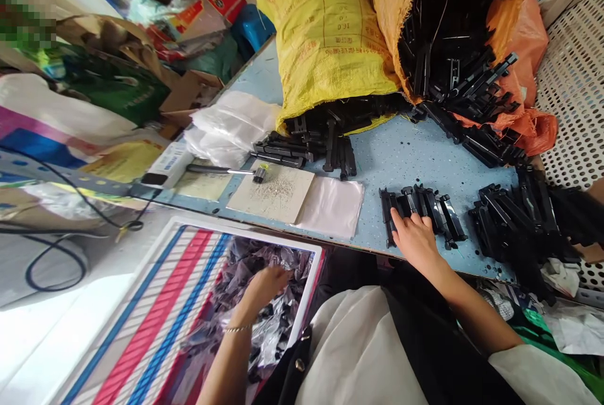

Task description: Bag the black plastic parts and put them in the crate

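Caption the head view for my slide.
Right hand on black parts atop a blue table; left hand at packets in a striped container.

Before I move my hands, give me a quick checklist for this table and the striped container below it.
1. Right hand at the row of black parts: ok, fingers at the row's near-left side.
2. Left hand free: cannot tell; it is over the striped container, its grip unclear.
3. Clear plastic bags uncovered: ok, mostly, lying flat beside the cardboard.
4. Cardboard clean: not ok, specks are scattered over it.
5. Hammer clear of both hands: ok, its head is over the cardboard.
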